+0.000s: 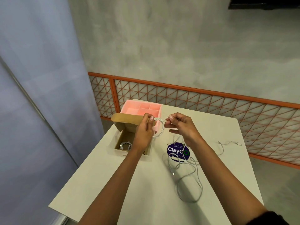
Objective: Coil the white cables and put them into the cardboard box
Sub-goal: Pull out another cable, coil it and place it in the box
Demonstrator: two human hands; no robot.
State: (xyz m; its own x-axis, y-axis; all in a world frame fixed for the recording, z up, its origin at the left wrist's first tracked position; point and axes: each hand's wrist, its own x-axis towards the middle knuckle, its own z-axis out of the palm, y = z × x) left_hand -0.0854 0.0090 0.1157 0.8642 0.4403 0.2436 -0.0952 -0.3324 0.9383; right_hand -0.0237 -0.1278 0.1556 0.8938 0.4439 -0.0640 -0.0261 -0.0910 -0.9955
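Left hand [146, 127] pinches the white cable [159, 119] coil above the desk; right hand [180, 125] pinches its end. Coiling appears nearly complete. Next: lower coil into cardboard box [125, 137] below.

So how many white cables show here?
4, probably: a coil in the cardboard box, a loop between left hand and right hand, two loose cables on the table; their tangle may hide more.

Colours around our fingers [174, 118]
We see a white cable [159, 119] between them, a pink tray [129, 106] just behind, a brown box [128, 120] below, a purple sticker [174, 150] with white lettering nearer us.
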